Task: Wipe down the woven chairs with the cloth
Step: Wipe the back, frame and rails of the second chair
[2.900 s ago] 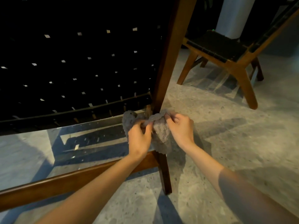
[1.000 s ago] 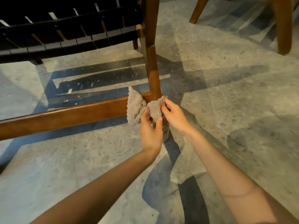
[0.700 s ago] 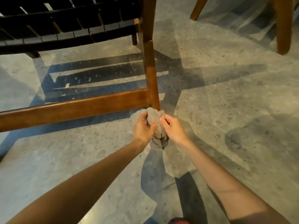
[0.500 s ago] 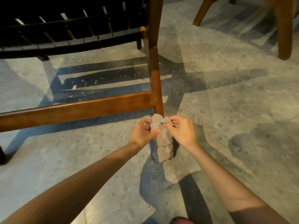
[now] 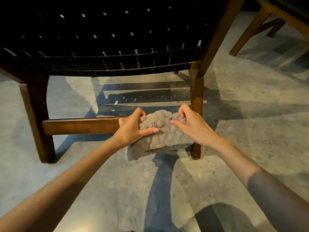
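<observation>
A grey-brown fuzzy cloth [image 5: 164, 133] is draped over the right end of the low wooden crossbar [image 5: 80, 125] of a woven chair [image 5: 100, 39], next to its right rear leg [image 5: 197, 104]. My left hand [image 5: 132, 128] grips the cloth's left part, thumb underneath and fingers curled over the top. My right hand [image 5: 190, 124] pinches the cloth's upper right edge close to the leg. The cloth's lower edge hangs towards the floor. The chair has a black woven back and seat in a dark wood frame.
The chair's left leg [image 5: 38, 118] stands on the grey speckled stone floor [image 5: 250, 114]. A second wooden chair [image 5: 267, 17] stands at the top right. Shadows of the chair and of my arms fall across the floor.
The cloth was bunched in both hands on the floor at the foot of the leg; now it is spread over the crossbar, hands farther apart. The view has risen, showing more of the chair.
</observation>
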A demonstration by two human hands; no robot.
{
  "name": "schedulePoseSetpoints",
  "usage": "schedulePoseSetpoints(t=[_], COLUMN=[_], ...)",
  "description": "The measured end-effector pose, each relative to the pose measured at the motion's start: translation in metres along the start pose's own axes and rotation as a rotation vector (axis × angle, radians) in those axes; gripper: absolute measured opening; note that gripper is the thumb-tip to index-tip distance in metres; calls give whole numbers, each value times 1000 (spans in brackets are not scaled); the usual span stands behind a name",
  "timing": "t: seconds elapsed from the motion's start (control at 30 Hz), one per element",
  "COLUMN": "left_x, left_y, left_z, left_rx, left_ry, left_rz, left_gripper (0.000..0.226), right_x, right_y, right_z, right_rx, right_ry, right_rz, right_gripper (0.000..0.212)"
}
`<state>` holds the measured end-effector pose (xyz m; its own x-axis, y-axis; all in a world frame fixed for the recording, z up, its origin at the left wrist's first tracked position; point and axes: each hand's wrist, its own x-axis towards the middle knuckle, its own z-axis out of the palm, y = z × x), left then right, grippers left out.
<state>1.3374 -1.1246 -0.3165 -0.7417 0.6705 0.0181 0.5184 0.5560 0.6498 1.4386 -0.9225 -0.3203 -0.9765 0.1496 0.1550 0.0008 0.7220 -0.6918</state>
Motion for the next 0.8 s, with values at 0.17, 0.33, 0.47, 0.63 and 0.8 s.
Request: schedulePoseSetpoints(t=[0.17,0.33,0.47,0.63,0.8], left_x=[16,58,70,47,42], left_y=[-45,-67,-70,-73,-75], left_z=[-32,-17,4,18,32], left_rx=[94,297,337,697,944], left_ry=[-120,-55,-35,81,-9], left_rz=[-55,-62,-52,333,206], left_gripper=[42,24,41,55,66], right_x=[27,53,62,59,60], right_y=[4,23,30,9,22], right_z=[10,35,50,86,102], right_rx=[-108,-322,-552,-685,-854], right_ry=[-42,-68,-30,-83,-54], right_rz=[-7,117,199,-78,-109], right_gripper=[12,12,21,62,62])
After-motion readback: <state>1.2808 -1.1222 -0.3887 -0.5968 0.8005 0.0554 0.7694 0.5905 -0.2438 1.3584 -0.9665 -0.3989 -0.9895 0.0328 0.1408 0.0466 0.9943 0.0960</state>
